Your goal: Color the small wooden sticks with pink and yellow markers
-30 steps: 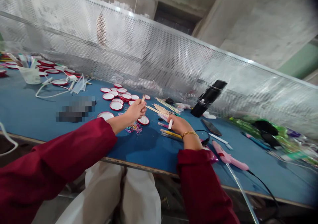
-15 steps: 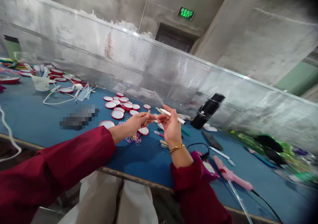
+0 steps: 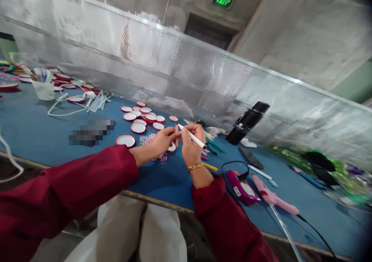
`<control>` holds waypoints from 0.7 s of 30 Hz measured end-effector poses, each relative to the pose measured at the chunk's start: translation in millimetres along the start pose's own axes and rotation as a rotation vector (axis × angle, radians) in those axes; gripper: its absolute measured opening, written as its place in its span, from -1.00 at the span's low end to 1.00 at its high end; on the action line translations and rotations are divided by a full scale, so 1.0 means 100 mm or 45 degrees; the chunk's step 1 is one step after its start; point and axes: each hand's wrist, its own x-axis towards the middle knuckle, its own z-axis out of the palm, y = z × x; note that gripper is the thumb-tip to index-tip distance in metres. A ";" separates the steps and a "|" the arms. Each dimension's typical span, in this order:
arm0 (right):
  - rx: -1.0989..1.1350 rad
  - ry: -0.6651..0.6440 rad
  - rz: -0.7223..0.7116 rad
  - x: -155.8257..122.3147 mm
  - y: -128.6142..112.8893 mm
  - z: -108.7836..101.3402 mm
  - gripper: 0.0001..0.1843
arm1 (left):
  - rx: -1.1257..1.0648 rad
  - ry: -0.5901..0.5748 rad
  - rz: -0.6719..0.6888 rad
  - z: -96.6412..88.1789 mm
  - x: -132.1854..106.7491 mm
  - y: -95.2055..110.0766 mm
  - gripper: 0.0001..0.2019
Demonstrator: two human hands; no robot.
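Observation:
Between the thumb and fingers of my left hand [image 3: 167, 138] stands a small flat tan wooden stick [image 3: 177, 132], darker at its upper end. My right hand [image 3: 192, 142] is closed around a white marker pen [image 3: 194, 137], its tip up against or close beside the stick's top; contact is too small to tell. Close to my left wrist lie a pile of colourful rubber bands [image 3: 147, 139] and a red-rimmed white round lid [image 3: 125, 140]. Another such lid [image 3: 172, 147] is partly hidden beneath my hands. Several more lids [image 3: 138, 127] are grouped behind.
On the right are a black flashlight-like cylinder [image 3: 247, 123], a purple box [image 3: 241, 188] with a cable and a pink glue gun [image 3: 274, 200]. At left, a white cup of pens [image 3: 43, 89] stands near a white cable. A perforated metal screen [image 3: 174, 68] borders the table's back.
My right hand has turned, bringing the marker's tip to the stick's upper end. The stick stands more upright in my left hand. The camera view has shifted slightly.

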 end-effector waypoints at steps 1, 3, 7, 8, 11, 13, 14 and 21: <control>-0.029 0.021 -0.039 -0.01 0.01 0.00 -0.90 | 0.009 -0.001 0.010 -0.01 0.00 -0.01 -0.70; -0.102 0.037 -0.109 -0.02 0.01 -0.01 -0.90 | 0.004 0.030 0.013 -0.03 0.01 -0.03 -0.72; -0.126 -0.002 -0.167 -0.02 0.00 -0.02 -0.96 | -0.009 0.062 0.103 -0.06 0.05 -0.07 -0.71; -0.129 -0.005 -0.175 -0.02 0.00 -0.03 -0.96 | -0.010 0.071 0.122 -0.07 0.06 -0.07 -0.71; -0.212 0.006 -0.191 -0.02 0.01 -0.04 -0.95 | 0.012 0.070 0.135 -0.07 0.05 -0.07 -0.71; -0.281 0.006 -0.199 -0.03 0.02 -0.05 -0.92 | 0.037 0.051 0.130 -0.06 0.03 -0.07 -0.72; -0.307 0.002 -0.206 -0.03 0.03 -0.05 -0.92 | 0.046 0.041 0.126 -0.05 0.03 -0.07 -0.73; -0.446 0.013 -0.260 -0.02 0.03 -0.06 -0.90 | 0.026 0.021 0.114 -0.03 0.03 -0.11 -0.75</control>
